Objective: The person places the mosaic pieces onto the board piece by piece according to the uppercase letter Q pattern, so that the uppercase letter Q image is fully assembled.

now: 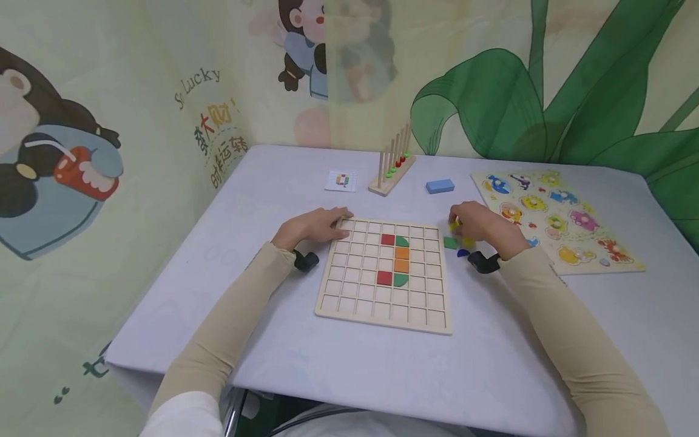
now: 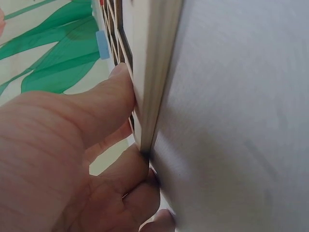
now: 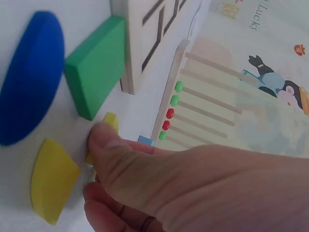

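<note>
A wooden grid board (image 1: 355, 267) lies flat on the table. Set in it are two red squares, one here (image 1: 384, 278), two orange squares, one here (image 1: 401, 266), and two green quarter-round pieces, one here (image 1: 401, 280). My left hand (image 1: 315, 226) grips the board's far left corner, thumb over its rim and fingers at its edge. Beyond the right edge, my right hand (image 1: 479, 224) pinches a small yellow block (image 3: 111, 120), partly hidden by the thumb. Near that hand lie a green square (image 3: 98, 67), a blue curved piece (image 3: 33, 79) and a yellow quarter-round piece (image 3: 54, 181).
A small pattern card (image 1: 341, 181) lies behind the board. Beside it stands a wooden peg rack (image 1: 385, 186) with red and green beads, then a blue block (image 1: 440, 186). To the right lies an animal puzzle board (image 1: 546, 243). Printed cloth hangs behind the table.
</note>
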The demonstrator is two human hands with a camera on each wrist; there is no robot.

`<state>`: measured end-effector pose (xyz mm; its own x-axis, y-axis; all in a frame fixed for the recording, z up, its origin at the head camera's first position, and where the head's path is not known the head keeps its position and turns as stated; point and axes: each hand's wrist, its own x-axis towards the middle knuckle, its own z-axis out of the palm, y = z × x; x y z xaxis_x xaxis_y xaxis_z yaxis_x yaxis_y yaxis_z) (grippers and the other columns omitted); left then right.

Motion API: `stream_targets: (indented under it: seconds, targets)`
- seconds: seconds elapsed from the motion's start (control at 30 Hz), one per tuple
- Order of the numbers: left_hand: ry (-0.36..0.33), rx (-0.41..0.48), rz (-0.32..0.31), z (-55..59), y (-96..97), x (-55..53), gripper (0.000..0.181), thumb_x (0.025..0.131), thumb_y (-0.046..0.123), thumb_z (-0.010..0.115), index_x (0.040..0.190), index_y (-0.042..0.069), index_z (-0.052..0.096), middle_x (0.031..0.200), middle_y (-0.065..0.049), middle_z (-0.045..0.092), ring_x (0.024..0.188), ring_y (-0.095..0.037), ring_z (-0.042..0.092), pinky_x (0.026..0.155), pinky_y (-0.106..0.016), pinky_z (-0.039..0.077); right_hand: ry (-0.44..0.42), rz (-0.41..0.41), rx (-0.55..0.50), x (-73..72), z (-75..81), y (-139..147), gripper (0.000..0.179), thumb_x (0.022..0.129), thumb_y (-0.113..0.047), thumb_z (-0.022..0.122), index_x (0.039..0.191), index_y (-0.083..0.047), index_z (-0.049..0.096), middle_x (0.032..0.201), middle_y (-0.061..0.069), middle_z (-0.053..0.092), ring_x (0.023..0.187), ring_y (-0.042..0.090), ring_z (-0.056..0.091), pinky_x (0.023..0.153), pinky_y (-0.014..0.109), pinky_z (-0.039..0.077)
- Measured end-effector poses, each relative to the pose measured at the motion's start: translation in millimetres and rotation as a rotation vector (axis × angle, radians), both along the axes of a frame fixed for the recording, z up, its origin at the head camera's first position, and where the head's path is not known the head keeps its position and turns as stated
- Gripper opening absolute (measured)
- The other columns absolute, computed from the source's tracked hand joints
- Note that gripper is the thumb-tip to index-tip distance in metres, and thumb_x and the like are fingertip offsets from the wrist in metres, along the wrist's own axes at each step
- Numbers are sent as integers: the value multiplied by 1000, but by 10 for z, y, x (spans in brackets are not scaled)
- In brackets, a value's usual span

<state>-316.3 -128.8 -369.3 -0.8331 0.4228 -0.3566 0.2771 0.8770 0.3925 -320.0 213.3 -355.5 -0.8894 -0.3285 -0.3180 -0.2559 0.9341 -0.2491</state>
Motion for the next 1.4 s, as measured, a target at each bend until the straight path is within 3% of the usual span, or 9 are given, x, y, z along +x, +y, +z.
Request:
stream_targets:
  seconds: [0.13, 0.3, 0.43, 0.57, 0.7, 0.87, 0.97, 1.1, 1.4]
  targets:
    - [3, -1, 5, -3, -3, -2, 57, 101, 41, 50, 153, 23, 34, 162, -6, 24, 150, -35, 16, 121, -50, 17, -14, -30, 9, -1, -17, 14, 25, 95, -7, 62, 116, 5, 55, 106, 21, 56, 96, 33, 50, 85, 42, 48]
    - [5, 0, -8, -10, -12, -10, 57, 101, 41, 50, 152, 23, 34, 160, -6, 28, 149, -33, 21, 120, -49, 20, -14, -42, -41, 3, -12, 36, 24, 93, -8, 65, 112, 2, 53, 100, 18, 58, 92, 30, 51, 79, 37, 47]
    - [19, 5, -11, 7, -35, -11, 56, 101, 39, 51, 152, 22, 35, 157, -8, 34, 146, -32, 28, 118, -49, 25, 35, 23, -43, 0, 45, 0, 15, 92, -6, 66, 102, 0, 55, 88, 13, 57, 85, 27, 52, 72, 33, 43]
    - [30, 18, -7, 22, -72, -3, 56, 101, 37, 52, 152, 20, 36, 155, -11, 37, 145, -31, 31, 118, -47, 25, 119, 102, -48, 34, 149, -117, 8, 94, -2, 61, 100, 1, 57, 88, 13, 59, 82, 26, 52, 71, 35, 47]
    - [25, 25, -4, 14, -76, 5, 55, 100, 36, 53, 151, 20, 37, 154, -11, 39, 144, -31, 32, 117, -48, 27, 198, 167, -167, 115, 232, -313, 16, 94, 3, 58, 110, 5, 60, 99, 18, 65, 89, 29, 58, 83, 42, 54]
    - [20, 31, -13, 5, -50, 11, 55, 101, 36, 52, 152, 20, 36, 160, -7, 30, 147, -31, 25, 120, -47, 22, 198, 267, -279, 182, 266, -640, 20, 93, 3, 60, 112, 1, 66, 105, 15, 69, 95, 28, 63, 89, 43, 55]
    - [17, 25, -8, 12, -40, 11, 56, 101, 37, 51, 152, 21, 35, 163, -3, 22, 150, -29, 19, 121, -46, 18, 193, 354, -273, 181, 247, -854, 16, 93, 0, 63, 107, -4, 70, 100, 9, 72, 89, 23, 63, 85, 38, 56]
    - [14, 18, -4, 25, -35, 9, 56, 101, 37, 51, 152, 21, 36, 162, -3, 23, 149, -29, 20, 121, -47, 20, 203, 463, -257, 170, 170, -1082, 11, 92, -2, 66, 100, -6, 71, 93, 5, 72, 81, 18, 61, 81, 35, 56]
    - [6, 1, -8, 17, -29, -14, 58, 100, 40, 52, 152, 22, 34, 161, -5, 27, 148, -29, 24, 119, -49, 23, 153, 427, -230, 124, -5, -1232, 11, 94, -5, 63, 102, -9, 70, 93, 4, 70, 80, 18, 57, 78, 32, 53]
